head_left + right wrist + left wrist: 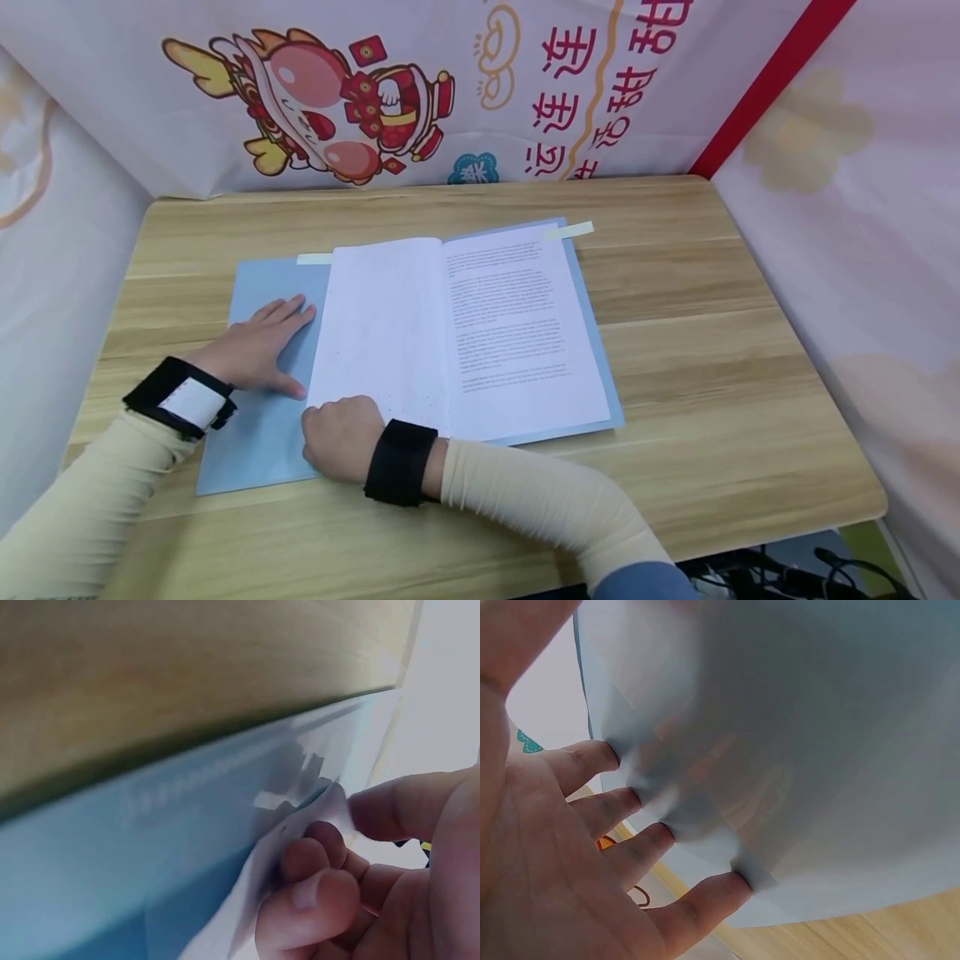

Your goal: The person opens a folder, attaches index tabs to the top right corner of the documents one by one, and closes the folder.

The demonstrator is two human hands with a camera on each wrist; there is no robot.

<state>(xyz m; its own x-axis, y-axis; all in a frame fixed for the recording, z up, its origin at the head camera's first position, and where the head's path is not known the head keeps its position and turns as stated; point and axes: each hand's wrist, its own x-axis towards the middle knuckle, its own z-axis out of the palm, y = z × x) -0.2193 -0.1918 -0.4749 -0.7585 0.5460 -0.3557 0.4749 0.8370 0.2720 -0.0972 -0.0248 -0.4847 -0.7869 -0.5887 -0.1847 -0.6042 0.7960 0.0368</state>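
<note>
An open booklet with a light blue cover point(258, 454) lies on the wooden table in the head view. Its left page point(382, 325) looks blank, while the right page point(510, 333) carries printed text. My left hand point(258, 346) rests on the blue cover, left of the pages, with fingers spread; its fingertips touch the glossy blue surface point(840, 772) in the left wrist view. At the lower left corner of the pages, my right hand point(345, 440) is curled. The right wrist view shows its thumb and fingers pinching the white paper edge point(244, 889).
Pale strips stick out at the top left point(313, 259) and top right point(573, 231) of the booklet. The wooden table point(712, 350) extends to the right. A printed sheet point(420, 100) hangs behind it, and black cables point(795, 575) lie below its front right corner.
</note>
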